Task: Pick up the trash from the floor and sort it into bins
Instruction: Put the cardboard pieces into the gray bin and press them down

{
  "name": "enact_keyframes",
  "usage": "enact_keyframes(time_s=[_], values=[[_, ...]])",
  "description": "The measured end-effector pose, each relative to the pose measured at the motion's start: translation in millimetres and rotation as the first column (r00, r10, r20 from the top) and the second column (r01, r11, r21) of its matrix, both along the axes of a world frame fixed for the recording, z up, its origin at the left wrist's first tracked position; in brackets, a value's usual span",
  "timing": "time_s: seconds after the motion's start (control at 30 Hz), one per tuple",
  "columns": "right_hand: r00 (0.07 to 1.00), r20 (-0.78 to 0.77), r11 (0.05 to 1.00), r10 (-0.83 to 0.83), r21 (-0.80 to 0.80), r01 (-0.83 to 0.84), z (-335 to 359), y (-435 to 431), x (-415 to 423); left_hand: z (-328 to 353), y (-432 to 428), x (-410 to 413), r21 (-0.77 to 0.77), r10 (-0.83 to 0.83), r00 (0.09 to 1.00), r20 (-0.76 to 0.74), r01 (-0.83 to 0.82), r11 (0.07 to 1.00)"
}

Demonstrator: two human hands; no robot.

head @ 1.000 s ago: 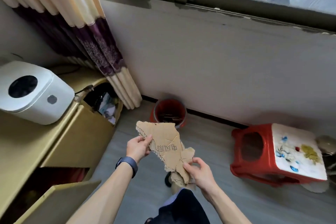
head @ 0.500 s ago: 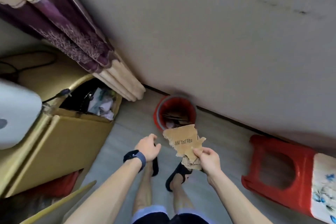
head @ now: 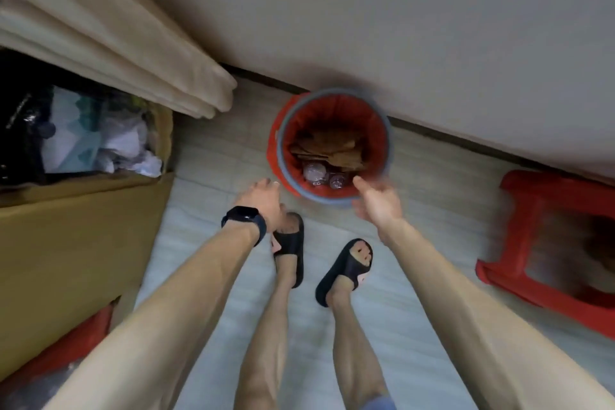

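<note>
A round red bin (head: 382,130) with a grey rim stands on the floor against the wall. Inside it lie brown cardboard pieces (head: 327,150) and clear plastic bottles (head: 316,173). My right hand (head: 377,201) hangs just at the bin's near rim, fingers loose, holding nothing. My left hand (head: 261,201), with a dark watch on the wrist, is lower left of the bin, above my left foot, and also holds nothing. A cardboard box (head: 83,226) at the left serves as a second bin, filled with white paper and plastic waste (head: 109,146).
A cream curtain (head: 116,43) hangs down at the upper left, ending beside the box. A red plastic stool (head: 545,243) lies on its side at the right. My feet in black sandals stand on the pale floor (head: 216,163) before the bin. A red object (head: 63,349) lies under the box.
My left hand let go of the torn cardboard first, then my right hand carried it over the red bin and released it. The view tilted down toward the floor.
</note>
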State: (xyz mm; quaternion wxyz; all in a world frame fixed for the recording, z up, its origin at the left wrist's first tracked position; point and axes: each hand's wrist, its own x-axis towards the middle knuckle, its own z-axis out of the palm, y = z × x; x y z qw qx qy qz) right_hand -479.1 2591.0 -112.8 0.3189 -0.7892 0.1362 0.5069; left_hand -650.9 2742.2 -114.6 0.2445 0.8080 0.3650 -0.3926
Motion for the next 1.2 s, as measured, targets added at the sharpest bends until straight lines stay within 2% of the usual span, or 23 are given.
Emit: enact_keyframes(time_s=[0.07, 0.1, 0.17, 0.2, 0.27, 0.37, 0.57, 0.7, 0.77, 0.8, 0.87, 0.93, 1.0, 1.13, 1.2], values=[[0.939, 0.115, 0.940, 0.324, -0.146, -0.307, -23.9, -8.9, -9.2, -26.4, 5.6, -0.2, 0.026, -0.144, 0.989, 0.025, 0.143, 0.989], [0.853, 0.128, 0.855, 0.505, -0.206, -0.476, -38.0, -17.0, -16.2, -40.2, 6.1, -1.4, 0.029, -0.211, 0.977, 0.025, 0.210, 0.977], [0.609, 0.101, 0.609, 0.787, -0.287, -0.739, -49.0, -30.8, -26.4, -58.3, 4.9, -4.8, 0.053, -0.302, 0.953, 0.010, 0.301, 0.952], [0.499, 0.068, 0.495, 0.864, -0.305, -0.814, -51.1, -35.0, -28.0, -63.4, 4.1, -6.9, 0.061, -0.326, 0.945, -0.006, 0.326, 0.943], [0.430, 0.055, 0.425, 0.901, -0.309, -0.851, -48.5, -44.7, -32.7, -62.0, -3.0, -11.0, 0.028, -0.328, 0.944, -0.042, 0.329, 0.944], [0.559, 0.081, 0.557, 0.825, -0.279, -0.782, -24.3, -53.5, -31.6, -38.3, -8.7, -10.3, -0.052, -0.277, 0.959, -0.066, 0.274, 0.960], [0.755, 0.165, 0.767, 0.634, -0.258, -0.587, 76.2, -95.5, -32.9, 55.8, -32.3, 21.8, -0.112, -0.367, 0.929, -0.052, 0.360, 0.926], [0.896, 0.228, 0.917, 0.381, -0.212, -0.337, 154.1, -156.2, -52.1, 123.1, -85.0, 53.3, -0.099, -0.517, 0.855, 0.030, 0.517, 0.850], [0.929, 0.240, 0.954, 0.280, -0.175, -0.243, 180.5, -186.6, -69.4, 148.1, -114.5, 62.3, -0.102, -0.556, 0.829, 0.059, 0.559, 0.823], [0.955, 0.234, 0.974, 0.185, -0.175, -0.146, 202.5, -224.3, -84.2, 167.6, -149.5, 72.4, -0.107, -0.621, 0.781, 0.073, 0.625, 0.773], [0.971, 0.218, 0.986, 0.097, -0.153, -0.064, 218.5, -249.3, -104.1, 182.9, -171.8, 78.4, -0.090, -0.643, 0.764, 0.059, 0.645, 0.759], [0.973, 0.220, 0.983, -0.069, -0.150, 0.104, 250.1, -321.2, -136.0, 212.7, -238.8, 88.1, -0.085, -0.727, 0.682, 0.078, 0.731, 0.677], [0.954, 0.255, 0.970, -0.158, -0.141, 0.199, 272.9, -373.5, -163.4, 235.6, -289.7, 95.3, -0.063, -0.763, 0.640, 0.091, 0.768, 0.637], [0.870, 0.296, 0.887, -0.394, -0.128, 0.444, 320.0, -504.4, -234.8, 276.3, -420.9, 87.3, -0.038, -0.844, 0.524, 0.114, 0.851, 0.523], [0.792, 0.316, 0.802, -0.523, -0.132, 0.583, 346.0, -572.4, -279.0, 294.7, -492.3, 68.8, -0.055, -0.887, 0.448, 0.116, 0.894, 0.444]])
